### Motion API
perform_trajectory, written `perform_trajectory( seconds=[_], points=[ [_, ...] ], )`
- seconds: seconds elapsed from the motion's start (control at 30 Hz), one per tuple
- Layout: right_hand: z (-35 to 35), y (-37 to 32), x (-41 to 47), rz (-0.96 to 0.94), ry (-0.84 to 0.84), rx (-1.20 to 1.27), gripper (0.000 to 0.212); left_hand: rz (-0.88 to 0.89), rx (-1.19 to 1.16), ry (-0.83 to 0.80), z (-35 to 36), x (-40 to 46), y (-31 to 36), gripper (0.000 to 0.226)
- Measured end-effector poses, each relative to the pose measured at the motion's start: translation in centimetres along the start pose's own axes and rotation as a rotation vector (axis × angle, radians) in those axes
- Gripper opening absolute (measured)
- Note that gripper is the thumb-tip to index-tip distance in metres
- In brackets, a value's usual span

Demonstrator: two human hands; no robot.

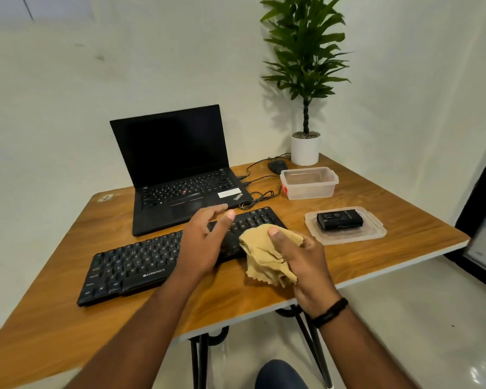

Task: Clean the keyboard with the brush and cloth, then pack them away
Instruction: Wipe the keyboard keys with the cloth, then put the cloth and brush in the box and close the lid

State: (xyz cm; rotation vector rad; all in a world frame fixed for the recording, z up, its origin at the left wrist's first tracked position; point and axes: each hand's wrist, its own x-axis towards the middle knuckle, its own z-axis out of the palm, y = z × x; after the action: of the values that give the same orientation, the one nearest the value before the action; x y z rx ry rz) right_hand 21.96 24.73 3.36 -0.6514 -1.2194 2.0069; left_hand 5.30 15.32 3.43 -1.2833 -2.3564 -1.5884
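Observation:
A black keyboard (129, 265) lies slanted across the wooden table (68, 327). My right hand (303, 262) grips a crumpled tan cloth (264, 259) just above the keyboard's right end. My left hand (205, 242) hovers over the middle of the keyboard with relaxed fingers, holding nothing. A black brush case (340, 219) rests on a clear plastic lid (376, 233) to the right. Behind it stands the open clear container (309, 189).
An open black laptop (177, 164) sits behind the keyboard, with cables (260, 196) and a black mouse (277, 166) to its right. A potted plant (305, 148) stands at the far corner. The table's right edge is close to the lid.

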Motion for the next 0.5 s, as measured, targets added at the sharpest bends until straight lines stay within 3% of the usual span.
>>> perform_trajectory(
  seconds=[0.07,0.2,0.33,0.43,0.5],
  points=[
    [0.3,-0.3,-0.8,0.046,-0.134,-0.049,0.027,-0.14,-0.223,-0.023,-1.1,-2.1,2.1,0.031],
    [1.4,-1.0,-1.9,0.007,-0.342,-0.2,0.024,-0.337,-0.48,-0.163,-3.4,-7.0,3.1,0.044],
    [2.7,-0.8,-2.1,-0.073,-0.379,-0.267,0.019,-0.475,-0.621,-0.2,-4.9,-9.7,2.6,0.045],
    [3.1,-0.2,-1.7,-0.223,-0.308,-0.544,0.011,-0.5,-0.589,-0.068,-5.4,-9.9,2.5,0.036],
    [3.3,0.0,-1.8,-0.202,-0.379,-0.561,0.012,-0.439,-0.533,0.052,-5.9,-9.6,2.7,0.023]
  ],
)
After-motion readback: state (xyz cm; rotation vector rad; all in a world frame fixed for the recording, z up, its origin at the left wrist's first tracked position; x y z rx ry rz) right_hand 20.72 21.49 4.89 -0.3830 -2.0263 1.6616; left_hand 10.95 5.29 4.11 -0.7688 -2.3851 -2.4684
